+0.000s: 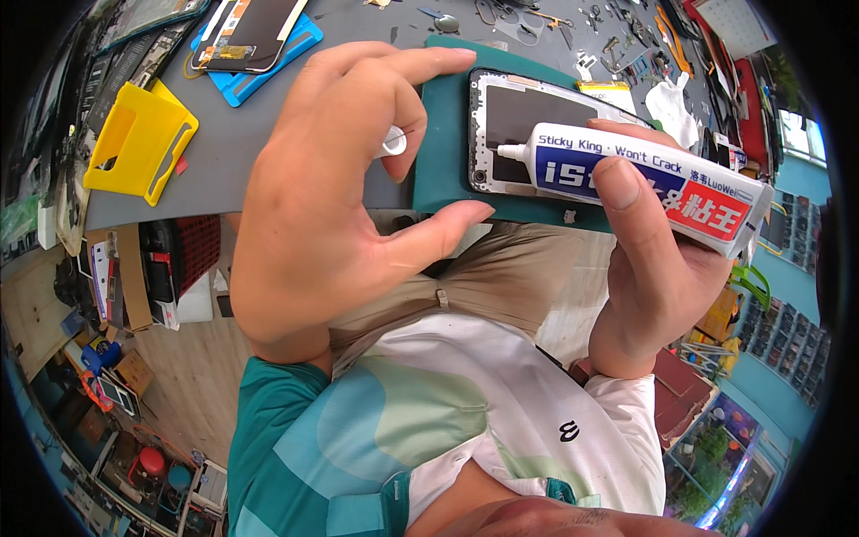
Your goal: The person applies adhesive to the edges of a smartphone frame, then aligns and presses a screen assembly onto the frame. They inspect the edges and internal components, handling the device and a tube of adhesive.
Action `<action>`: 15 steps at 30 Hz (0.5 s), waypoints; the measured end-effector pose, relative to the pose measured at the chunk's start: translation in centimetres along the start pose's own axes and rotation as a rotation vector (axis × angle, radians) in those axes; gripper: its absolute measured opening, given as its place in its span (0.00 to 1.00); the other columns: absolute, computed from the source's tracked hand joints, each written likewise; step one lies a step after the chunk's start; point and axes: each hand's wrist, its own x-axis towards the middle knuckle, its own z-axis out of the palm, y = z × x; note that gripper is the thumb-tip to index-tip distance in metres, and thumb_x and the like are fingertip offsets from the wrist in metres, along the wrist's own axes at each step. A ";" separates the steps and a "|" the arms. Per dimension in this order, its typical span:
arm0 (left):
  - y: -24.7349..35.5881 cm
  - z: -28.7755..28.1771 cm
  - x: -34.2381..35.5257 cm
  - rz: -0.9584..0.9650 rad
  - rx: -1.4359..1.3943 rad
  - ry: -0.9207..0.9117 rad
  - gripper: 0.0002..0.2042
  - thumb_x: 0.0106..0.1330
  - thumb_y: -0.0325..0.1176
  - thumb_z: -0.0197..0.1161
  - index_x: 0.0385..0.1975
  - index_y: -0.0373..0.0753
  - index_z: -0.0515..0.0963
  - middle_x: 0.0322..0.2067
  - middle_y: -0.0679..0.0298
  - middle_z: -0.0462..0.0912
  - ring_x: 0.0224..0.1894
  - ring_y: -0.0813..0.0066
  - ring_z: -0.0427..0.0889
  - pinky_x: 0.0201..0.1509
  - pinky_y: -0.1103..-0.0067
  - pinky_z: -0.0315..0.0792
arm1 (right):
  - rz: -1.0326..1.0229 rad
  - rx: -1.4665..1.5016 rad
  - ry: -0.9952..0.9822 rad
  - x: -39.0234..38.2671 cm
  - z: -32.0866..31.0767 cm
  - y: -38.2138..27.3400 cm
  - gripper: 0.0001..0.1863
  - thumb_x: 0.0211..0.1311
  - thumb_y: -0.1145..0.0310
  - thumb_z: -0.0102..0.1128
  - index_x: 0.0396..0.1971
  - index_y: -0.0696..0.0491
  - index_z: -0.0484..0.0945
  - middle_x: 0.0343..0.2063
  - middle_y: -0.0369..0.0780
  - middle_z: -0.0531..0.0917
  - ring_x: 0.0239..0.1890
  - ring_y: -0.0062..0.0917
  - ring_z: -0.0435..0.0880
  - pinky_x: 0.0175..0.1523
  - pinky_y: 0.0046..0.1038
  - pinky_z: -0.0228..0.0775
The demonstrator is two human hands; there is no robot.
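Observation:
A white glue tube with blue and red panels lies in my right hand, the thumb pressed on its side. Its narrow nozzle is uncapped and points left over a phone frame, a black-rimmed body with a silvery inner border. That frame rests flat on a dark green mat at the table's near edge. My left hand hovers left of the mat, a small white cap tucked in its curled fingers. Its index finger and thumb are spread apart toward the phone frame, and the palm is hidden.
Left of the mat lie a yellow plastic holder and a phone screen on a blue tray. Small parts and tools are scattered at the far right, near a crumpled white tissue. Stacked phone parts line the left edge.

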 end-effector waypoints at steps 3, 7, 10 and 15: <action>0.0 0.0 0.2 0.027 0.013 -0.006 0.29 0.44 0.24 0.83 0.32 0.42 0.62 0.60 0.42 0.84 0.62 0.54 0.78 0.68 0.66 0.69 | 0.018 0.002 0.019 0.1 0.2 -0.2 0.17 0.58 0.72 0.75 0.45 0.66 0.88 0.40 0.47 0.91 0.40 0.27 0.90 0.53 0.26 0.80; 0.1 0.0 0.3 0.033 0.013 -0.006 0.29 0.44 0.24 0.82 0.32 0.41 0.61 0.59 0.41 0.85 0.63 0.53 0.79 0.68 0.66 0.69 | 0.047 0.013 -0.005 0.6 0.3 -0.5 0.17 0.59 0.72 0.77 0.45 0.66 0.88 0.39 0.45 0.91 0.39 0.25 0.90 0.52 0.25 0.80; 0.2 -0.1 0.3 0.019 0.014 -0.013 0.28 0.45 0.23 0.82 0.32 0.41 0.61 0.59 0.41 0.85 0.63 0.53 0.79 0.68 0.66 0.70 | 0.023 0.043 -0.025 1.0 0.3 0.0 0.16 0.60 0.73 0.78 0.45 0.64 0.88 0.38 0.43 0.91 0.38 0.23 0.90 0.50 0.23 0.80; 0.2 -0.2 0.2 0.008 0.020 -0.011 0.28 0.45 0.23 0.81 0.32 0.41 0.61 0.58 0.41 0.85 0.63 0.53 0.80 0.68 0.66 0.70 | -0.068 0.072 -0.037 1.6 0.6 1.2 0.14 0.61 0.74 0.78 0.45 0.63 0.89 0.38 0.42 0.91 0.38 0.22 0.90 0.49 0.21 0.80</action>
